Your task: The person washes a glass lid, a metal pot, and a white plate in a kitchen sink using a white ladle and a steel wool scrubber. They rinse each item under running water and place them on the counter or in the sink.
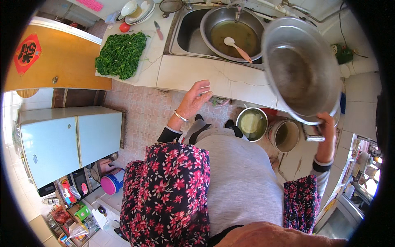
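Observation:
My right hand (pixel 326 131) grips the rim of a large metal basin (pixel 304 74), tilted so its inside shows, near the counter's right end. My left hand (pixel 196 98) is raised in front of the counter edge, fingers apart, holding nothing. In the sink (pixel 191 37) a metal bowl (pixel 213 46) holds greenish water, and a spoon with an orange handle (pixel 243 55) lies across its rim. To the left, chopped leafy greens (pixel 122 54) are heaped on a cutting board (pixel 144 58), with a small knife (pixel 158 30) and a tomato (pixel 124 27) behind them.
On the floor below the counter stand a metal pot of liquid (pixel 252 124) and a bucket (pixel 285 136). Stacked dishes (pixel 140 14) and a strainer (pixel 170 6) are at the back. A faucet (pixel 237 14) hangs over the bowl. A refrigerator (pixel 74 136) stands at the left.

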A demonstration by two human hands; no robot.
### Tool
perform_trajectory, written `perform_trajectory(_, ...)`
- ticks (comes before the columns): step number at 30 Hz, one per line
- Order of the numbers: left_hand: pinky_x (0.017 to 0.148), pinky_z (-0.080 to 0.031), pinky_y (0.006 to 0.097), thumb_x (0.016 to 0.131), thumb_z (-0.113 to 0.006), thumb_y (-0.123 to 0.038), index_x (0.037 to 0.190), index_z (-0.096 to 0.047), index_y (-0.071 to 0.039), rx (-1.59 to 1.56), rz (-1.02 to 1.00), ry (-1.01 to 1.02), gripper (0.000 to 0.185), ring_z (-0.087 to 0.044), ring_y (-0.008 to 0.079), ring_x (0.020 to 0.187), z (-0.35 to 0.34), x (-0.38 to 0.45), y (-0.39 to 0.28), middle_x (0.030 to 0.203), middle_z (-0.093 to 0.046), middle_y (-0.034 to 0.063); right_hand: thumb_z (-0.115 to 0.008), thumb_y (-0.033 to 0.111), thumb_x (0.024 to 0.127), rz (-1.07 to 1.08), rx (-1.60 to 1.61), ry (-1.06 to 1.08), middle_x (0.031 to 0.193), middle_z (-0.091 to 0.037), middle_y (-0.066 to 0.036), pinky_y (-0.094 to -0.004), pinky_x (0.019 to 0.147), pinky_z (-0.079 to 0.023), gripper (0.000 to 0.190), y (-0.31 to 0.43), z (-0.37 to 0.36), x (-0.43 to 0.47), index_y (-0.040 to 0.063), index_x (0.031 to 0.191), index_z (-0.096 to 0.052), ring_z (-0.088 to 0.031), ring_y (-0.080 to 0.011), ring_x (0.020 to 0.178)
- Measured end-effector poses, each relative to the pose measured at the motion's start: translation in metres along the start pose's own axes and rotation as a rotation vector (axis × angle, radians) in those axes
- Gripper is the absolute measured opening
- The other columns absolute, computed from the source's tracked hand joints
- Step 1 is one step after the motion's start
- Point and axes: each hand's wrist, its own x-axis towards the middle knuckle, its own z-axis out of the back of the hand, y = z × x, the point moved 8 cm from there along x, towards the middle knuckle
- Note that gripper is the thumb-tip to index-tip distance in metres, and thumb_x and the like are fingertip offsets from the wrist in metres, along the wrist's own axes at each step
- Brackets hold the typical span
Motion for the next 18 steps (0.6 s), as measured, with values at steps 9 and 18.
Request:
perform_trajectory(9, 0.094, -0.051, 0.0392, 0.097, -0.055, -0.047, 0.147, -0.023, 0.003, -0.251, 0.027, -0.083, 0.078, -0.053, 0.0269, 0.122, 0.066, -0.058, -0.032, 0.136, -0.047, 0.0176, -0.057, 0.022, 0.093, -0.047, 0.083, 0.498, 0.101, -0.06, -0.01, -0.0328, 0.084, -0.053, 0.021, -0.086, -0.275, -0.026, 0.003, 0.102, -0.06, -0.061, -0.0218, 0.094)
perform_trajectory(18, 0.091, -0.052, 0.0383, 0.095, -0.057, -0.027, 0.133, -0.047, -0.003, -0.24, 0.181, -0.415, 0.046, -0.055, 0.022, 0.117, 0.177, -0.083, 0.035, 0.128, -0.056, 0.0093, -0.064, 0.006, 0.074, -0.109, 0.13, 0.502, 0.074, -0.058, -0.01, -0.0383, 0.055, -0.055, 0.01, -0.158, -0.431, 0.016, -0.002, 0.077, -0.059, -0.06, -0.0227, 0.062)
